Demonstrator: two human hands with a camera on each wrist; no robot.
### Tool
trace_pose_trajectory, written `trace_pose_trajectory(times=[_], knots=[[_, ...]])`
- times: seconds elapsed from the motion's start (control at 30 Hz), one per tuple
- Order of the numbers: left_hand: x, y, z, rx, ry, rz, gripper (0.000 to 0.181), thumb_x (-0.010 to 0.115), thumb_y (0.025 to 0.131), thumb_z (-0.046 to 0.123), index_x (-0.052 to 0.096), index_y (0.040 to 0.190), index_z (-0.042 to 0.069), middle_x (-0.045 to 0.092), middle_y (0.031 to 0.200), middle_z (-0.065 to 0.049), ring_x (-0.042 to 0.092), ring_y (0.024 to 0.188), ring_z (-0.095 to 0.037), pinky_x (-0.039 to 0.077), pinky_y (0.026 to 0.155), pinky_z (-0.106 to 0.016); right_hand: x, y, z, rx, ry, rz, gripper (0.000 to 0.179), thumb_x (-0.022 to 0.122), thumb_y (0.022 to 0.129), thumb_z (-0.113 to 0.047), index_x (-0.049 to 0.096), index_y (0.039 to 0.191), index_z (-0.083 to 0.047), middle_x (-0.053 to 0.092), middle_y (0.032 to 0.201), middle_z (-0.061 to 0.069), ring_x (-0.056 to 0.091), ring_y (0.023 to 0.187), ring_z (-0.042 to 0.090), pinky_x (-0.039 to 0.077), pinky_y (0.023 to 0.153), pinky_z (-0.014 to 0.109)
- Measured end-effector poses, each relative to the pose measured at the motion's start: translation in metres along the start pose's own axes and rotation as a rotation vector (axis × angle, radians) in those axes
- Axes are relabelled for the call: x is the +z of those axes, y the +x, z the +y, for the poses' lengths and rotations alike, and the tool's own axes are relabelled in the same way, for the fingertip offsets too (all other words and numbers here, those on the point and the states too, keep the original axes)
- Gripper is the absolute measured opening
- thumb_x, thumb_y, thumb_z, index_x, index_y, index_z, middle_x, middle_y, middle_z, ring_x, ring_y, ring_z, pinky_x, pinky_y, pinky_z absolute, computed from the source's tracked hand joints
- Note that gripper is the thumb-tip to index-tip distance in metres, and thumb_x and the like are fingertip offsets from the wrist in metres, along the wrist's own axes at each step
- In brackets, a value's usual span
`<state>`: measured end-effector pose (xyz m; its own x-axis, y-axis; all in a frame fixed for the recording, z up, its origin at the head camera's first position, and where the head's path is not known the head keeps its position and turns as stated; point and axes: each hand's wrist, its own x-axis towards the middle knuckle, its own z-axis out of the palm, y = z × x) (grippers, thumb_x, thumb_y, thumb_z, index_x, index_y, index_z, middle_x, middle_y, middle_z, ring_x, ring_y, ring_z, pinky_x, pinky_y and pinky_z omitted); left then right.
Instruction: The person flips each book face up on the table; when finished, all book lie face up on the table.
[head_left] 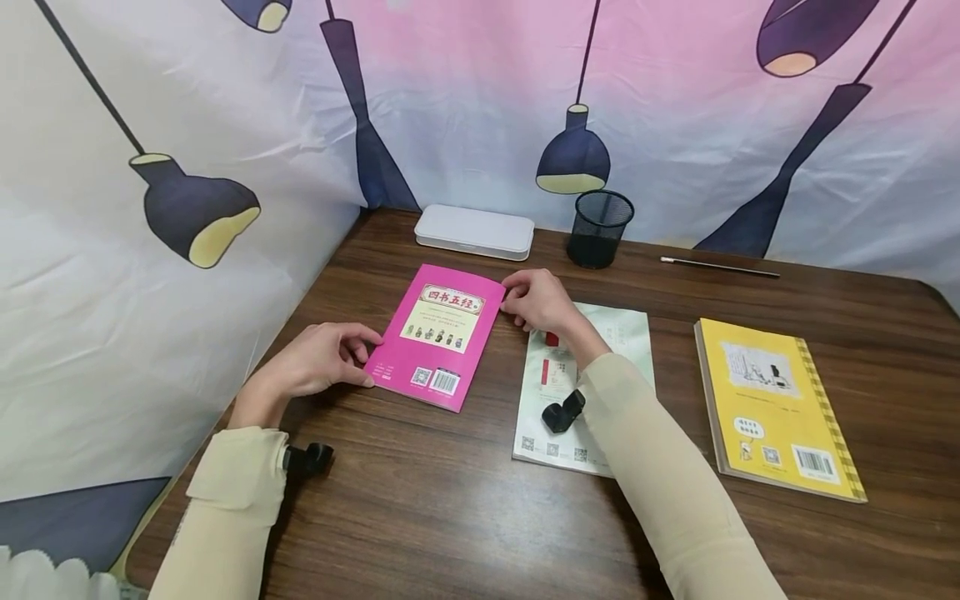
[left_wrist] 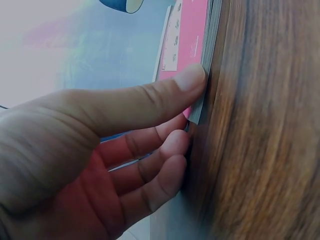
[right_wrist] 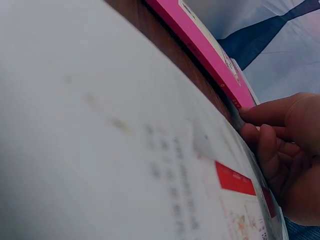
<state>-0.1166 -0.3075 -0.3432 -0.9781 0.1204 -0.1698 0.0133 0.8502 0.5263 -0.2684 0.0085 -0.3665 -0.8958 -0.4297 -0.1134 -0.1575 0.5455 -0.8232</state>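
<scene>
A pink book [head_left: 438, 333] with a cream panel and barcode lies on the table, back cover up. My left hand [head_left: 318, 358] holds its near left corner. In the left wrist view the thumb [left_wrist: 192, 77] presses the page edges, with the other fingers curled round the corner. My right hand [head_left: 540, 300] grips the far right corner, thumb and forefinger at the spine [right_wrist: 227, 90] in the right wrist view. Under the right wrist and forearm lies a pale green book [head_left: 536, 417], partly hidden by them.
Farther right lies a yellow book [head_left: 772, 408]. Along the back are a white case [head_left: 474, 231], a black mesh pen cup [head_left: 598, 229] and a pencil [head_left: 720, 267]. A lamp-printed cloth [head_left: 465, 100] hangs behind and at the left of the wooden table [head_left: 420, 500].
</scene>
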Motion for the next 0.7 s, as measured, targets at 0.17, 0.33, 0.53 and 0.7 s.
trace_pose_trajectory(times=[0.17,0.33,0.53,0.7], knots=[[-0.001,0.001,0.000,-0.003,-0.001,-0.002,0.058,0.090,0.082,0.012,0.068,0.135,0.000,0.071,0.094,-0.007,0.062,0.083,-0.019,0.047,0.076,-0.032,-0.001,-0.002,0.005,0.002,0.111,0.013,0.034,0.073,0.100,-0.011,0.067,0.133,-0.006,0.071,0.103,0.012,0.064,0.064,0.017,0.055,0.056,0.024],[0.000,0.000,-0.002,-0.007,-0.004,-0.009,0.058,0.089,0.084,0.012,0.069,0.137,0.000,0.072,0.094,-0.006,0.061,0.082,-0.018,0.047,0.074,-0.031,0.001,-0.006,0.009,0.003,0.227,0.023,0.034,0.075,0.098,-0.009,0.067,0.131,-0.007,0.077,0.113,0.015,0.063,0.058,0.016,0.057,0.056,0.024],[0.001,0.000,-0.004,-0.005,-0.006,-0.019,0.058,0.088,0.085,0.012,0.068,0.138,0.001,0.071,0.091,-0.005,0.059,0.080,-0.018,0.045,0.072,-0.029,0.002,-0.008,0.014,-0.037,0.304,0.058,0.035,0.076,0.096,-0.005,0.067,0.130,-0.009,0.078,0.114,0.015,0.061,0.054,0.015,0.055,0.053,0.024],[0.000,0.000,-0.005,0.015,0.003,-0.013,0.057,0.088,0.085,0.011,0.069,0.138,0.003,0.070,0.089,-0.003,0.058,0.079,-0.018,0.043,0.071,-0.029,0.000,-0.008,0.015,-0.064,0.358,0.094,0.034,0.077,0.095,-0.003,0.069,0.127,-0.010,0.079,0.113,0.016,0.060,0.051,0.015,0.052,0.049,0.023]])
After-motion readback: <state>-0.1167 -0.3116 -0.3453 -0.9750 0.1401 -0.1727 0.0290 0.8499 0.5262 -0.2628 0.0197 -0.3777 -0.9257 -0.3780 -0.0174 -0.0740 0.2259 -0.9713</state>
